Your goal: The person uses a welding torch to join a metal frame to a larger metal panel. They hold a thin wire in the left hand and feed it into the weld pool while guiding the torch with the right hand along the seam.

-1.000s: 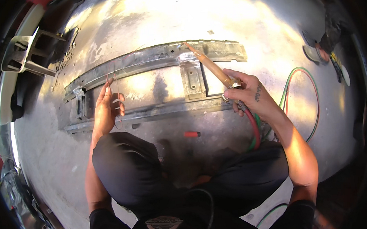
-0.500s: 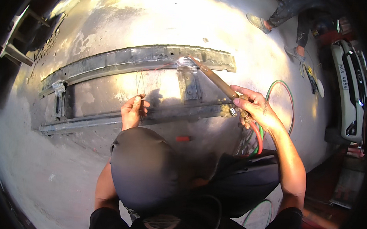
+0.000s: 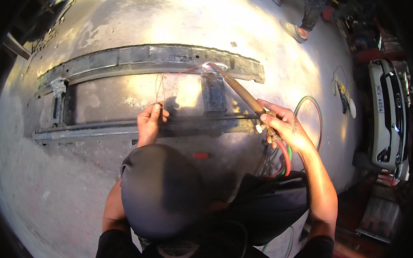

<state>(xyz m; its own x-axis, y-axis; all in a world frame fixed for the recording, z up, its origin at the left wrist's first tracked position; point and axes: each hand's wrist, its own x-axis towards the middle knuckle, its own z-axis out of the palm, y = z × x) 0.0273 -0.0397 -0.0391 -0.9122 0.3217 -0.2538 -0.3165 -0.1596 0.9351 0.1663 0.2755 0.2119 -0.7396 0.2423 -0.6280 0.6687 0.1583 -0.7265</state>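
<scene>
I can place the metal frame (image 3: 140,61) on the floor ahead, its two long beams running left to right with crosspieces between them. Its near beam is partly lost to me: the left hand (image 3: 150,121) covers one stretch, and shadow dims the part to the right. At the joint of the far beam and the right crosspiece (image 3: 213,93), white glare hides the end of the wire (image 3: 161,84), and I cannot tell whether the torch (image 3: 241,93) touches the metal there.

The left hand pinches the thin wire between thumb and finger; it loops upward, then runs right toward the glare. The right hand (image 3: 284,126) is wrapped around the torch's handle beside the valves, with its lower fingers partly hidden from me. A red hose (image 3: 287,161) and a green one drop from the handle, and the knee conceals where they go.

A small red object (image 3: 201,155) lies on the near floor, too blurred for me to identify. Far right, a co-worker's sandalled foot (image 3: 293,30) shows, the body cut off by the edge. On the right, a white bumper (image 3: 380,133) fades into dark surroundings.
</scene>
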